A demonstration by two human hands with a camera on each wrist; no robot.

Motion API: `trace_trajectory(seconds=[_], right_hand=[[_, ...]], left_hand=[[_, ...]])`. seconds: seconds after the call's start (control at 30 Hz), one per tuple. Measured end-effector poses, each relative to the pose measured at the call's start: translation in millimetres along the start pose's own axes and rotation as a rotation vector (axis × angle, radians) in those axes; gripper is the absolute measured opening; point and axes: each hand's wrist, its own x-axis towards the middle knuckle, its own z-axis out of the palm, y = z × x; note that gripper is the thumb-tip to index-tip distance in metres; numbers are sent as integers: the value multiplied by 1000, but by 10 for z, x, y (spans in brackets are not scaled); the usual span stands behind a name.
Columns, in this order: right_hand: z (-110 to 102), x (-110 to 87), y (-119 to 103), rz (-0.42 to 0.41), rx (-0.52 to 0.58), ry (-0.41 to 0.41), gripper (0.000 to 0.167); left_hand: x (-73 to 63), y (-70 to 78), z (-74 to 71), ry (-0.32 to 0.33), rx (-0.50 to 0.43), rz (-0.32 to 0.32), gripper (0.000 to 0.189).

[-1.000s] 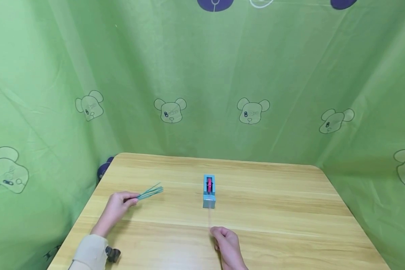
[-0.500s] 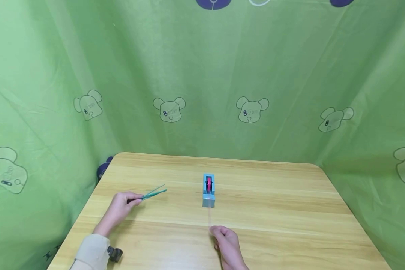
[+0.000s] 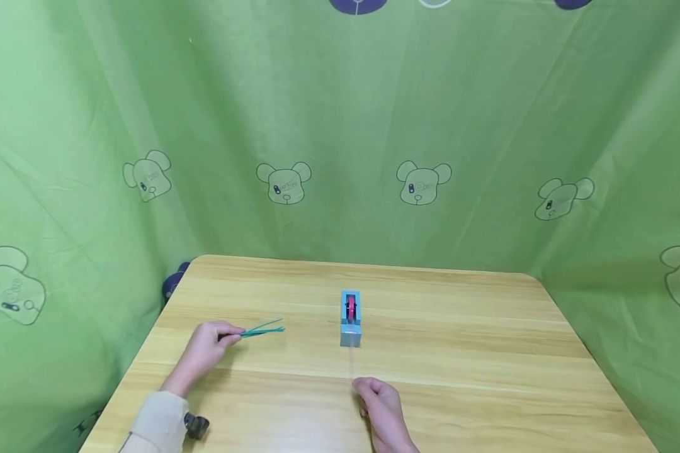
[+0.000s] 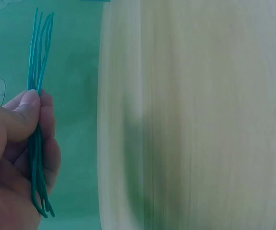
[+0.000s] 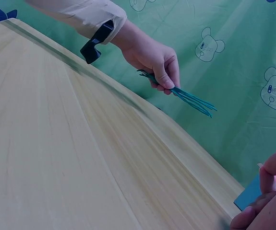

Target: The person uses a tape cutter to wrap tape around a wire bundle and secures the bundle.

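Observation:
My left hand (image 3: 204, 349) holds a bundle of thin green wires (image 3: 263, 331) above the left part of the table. In the left wrist view, thumb and fingers pinch the wires (image 4: 38, 62) near their middle, and both ends stick out. A blue tape dispenser (image 3: 350, 337) with a pink-red reel (image 3: 351, 308) stands near the table's middle. From its front a clear strip of tape (image 3: 352, 365) runs toward me. My right hand (image 3: 382, 408) pinches the strip's free end between thumb and forefinger. The right wrist view shows the dispenser (image 5: 247, 195) partly hidden behind my right hand (image 5: 272, 201).
The wooden table (image 3: 459, 327) reaches to a green curtain (image 3: 351, 126) with bear-head prints at the back and sides. A black wrist device (image 3: 196, 426) is worn at my left sleeve (image 3: 158, 418).
My left hand has moved slightly to the right with the wires, whose far tips have swung lower toward me. My right hand and the tape strip have stayed nearly still.

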Motion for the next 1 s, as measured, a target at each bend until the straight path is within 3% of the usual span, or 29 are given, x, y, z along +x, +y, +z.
trace_trajectory(seconds=[0.23,0.63,1.0], right_hand=[[-4,6,-1,3,2,-3,20],[-1,9,4,-6,13,-4,22],[0,-5,0,-6,13,-8,21]], left_hand=[[24,36,61,-11,39,34,16],[-2,185,167,-89,4,-8,17],[-18,257,287,-121,11,38,16]])
